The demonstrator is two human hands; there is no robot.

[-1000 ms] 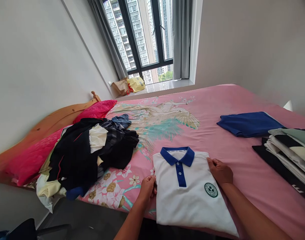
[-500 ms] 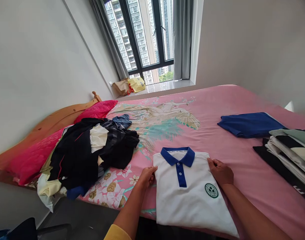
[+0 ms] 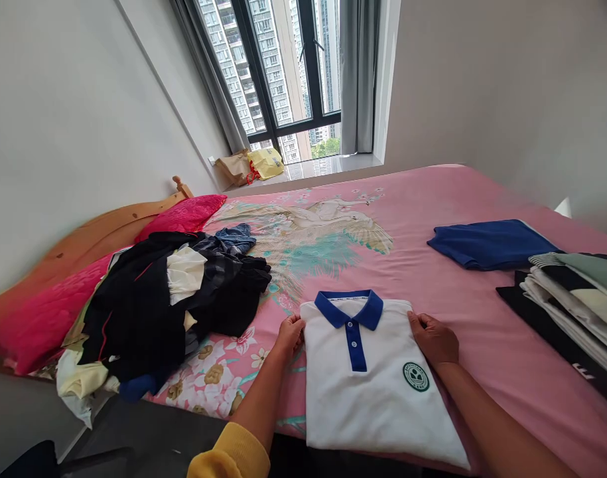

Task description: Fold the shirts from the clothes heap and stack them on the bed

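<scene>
A white polo shirt (image 3: 377, 398) with a blue collar and a round green badge lies folded, front up, at the near edge of the bed. My left hand (image 3: 290, 333) pinches its left shoulder edge between thumb and fingers. On the opposite shoulder edge, my right hand (image 3: 435, 338) is closed in the same way. The shirt's lower hem reaches the bed's near edge, and its underside is hidden.
Left of me a heap of dark clothes (image 3: 134, 318) leans on red pillows (image 3: 49, 318) by the wooden headboard (image 3: 99, 229). Folded blue clothing (image 3: 487, 244) and a stack of folded clothes (image 3: 556, 299) lie right on the pink bedsheet (image 3: 407, 206). Bags (image 3: 266, 163) sit on the windowsill.
The whole view has shifted slightly, so things appear a little further left. Both hands stay at the shirt's shoulders, and the shirt keeps its folded shape.
</scene>
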